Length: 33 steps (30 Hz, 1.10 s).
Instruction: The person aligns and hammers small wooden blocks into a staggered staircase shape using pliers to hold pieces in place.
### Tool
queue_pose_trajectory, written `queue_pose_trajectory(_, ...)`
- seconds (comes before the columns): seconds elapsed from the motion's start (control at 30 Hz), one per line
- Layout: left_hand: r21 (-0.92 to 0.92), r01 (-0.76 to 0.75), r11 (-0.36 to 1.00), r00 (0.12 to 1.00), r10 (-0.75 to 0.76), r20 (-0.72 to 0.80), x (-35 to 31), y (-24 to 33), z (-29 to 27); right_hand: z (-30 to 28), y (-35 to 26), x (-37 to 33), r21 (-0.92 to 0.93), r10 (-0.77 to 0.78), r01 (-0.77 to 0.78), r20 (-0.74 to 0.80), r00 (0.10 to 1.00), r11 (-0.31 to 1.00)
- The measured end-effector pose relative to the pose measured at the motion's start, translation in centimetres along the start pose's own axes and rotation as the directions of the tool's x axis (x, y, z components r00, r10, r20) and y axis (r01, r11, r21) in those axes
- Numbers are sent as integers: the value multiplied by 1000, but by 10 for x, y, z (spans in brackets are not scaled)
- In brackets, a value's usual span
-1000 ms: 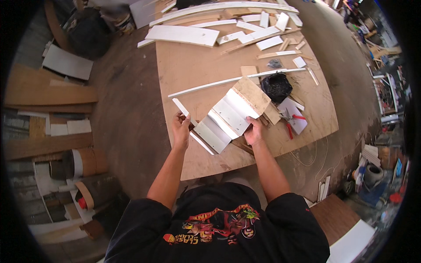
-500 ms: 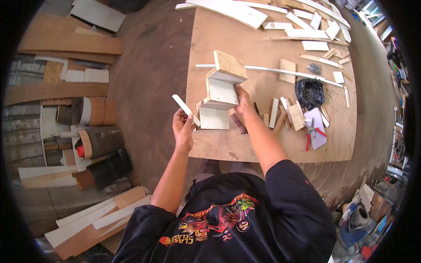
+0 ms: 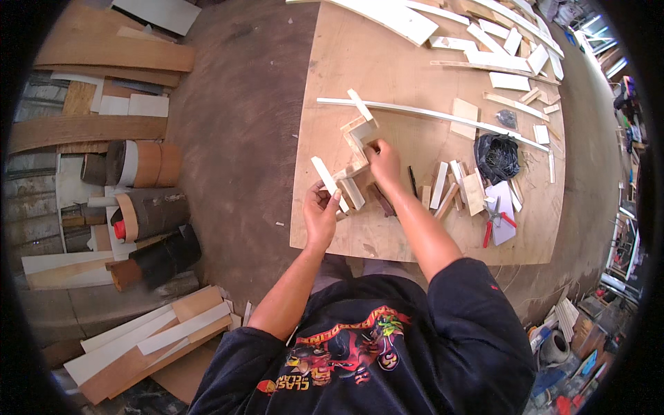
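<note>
My left hand point(image 3: 320, 218) pinches a short white wooden strip point(image 3: 324, 174), which slants across the near end of a stepped wooden piece point(image 3: 355, 140). Whether the strip touches that piece I cannot tell. My right hand point(image 3: 384, 164) is closed on the stepped piece at its middle bend, with the fingertips partly hidden. The zigzag edge of the piece faces up, and both are held over the near left part of the plywood table point(image 3: 401, 238).
Right of my right hand lie a black pen-like stick point(image 3: 412, 181), short wood blocks point(image 3: 438, 185), red-handled pliers point(image 3: 495, 223) and a black plastic bag point(image 3: 496, 158). A long white strip point(image 3: 415, 111) crosses the table. White offcuts point(image 3: 484, 59) crowd its far side.
The stepped piece has been turned so its zigzag edge faces up instead of its white panels. My left hand has moved right with the strip, nearer the piece.
</note>
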<state>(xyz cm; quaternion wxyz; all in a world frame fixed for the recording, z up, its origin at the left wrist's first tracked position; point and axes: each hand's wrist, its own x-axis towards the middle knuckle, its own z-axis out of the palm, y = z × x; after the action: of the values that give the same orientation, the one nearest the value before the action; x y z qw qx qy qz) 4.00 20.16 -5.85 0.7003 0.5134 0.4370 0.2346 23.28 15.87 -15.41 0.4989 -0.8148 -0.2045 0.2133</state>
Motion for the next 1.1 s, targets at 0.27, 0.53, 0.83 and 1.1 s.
queue_pose_trajectory(0.27, 66, 52, 996, 995, -58, 87, 0, 3, 21, -46, -84, -142, -83, -426, 418, -162, 890, 905)
queue_pose_trajectory(0.53, 248, -57, 967, 961, -14, 276, 28, 15, 6, 0, -64, -160, -351, -377, 290, -211, 902, 890)
queue_pose_trajectory(0.83, 334, -932, 142, 359, 501, 788, 123, 52, 25, 30, -80, -192, 110, 244, -227, -626, 741, 968)
queue_pose_trajectory(1.1, -82, -981, -176, -54, -159, 986, 147, 55, 28, 49, -79, -198, 239, 325, -222, -736, 594, 945)
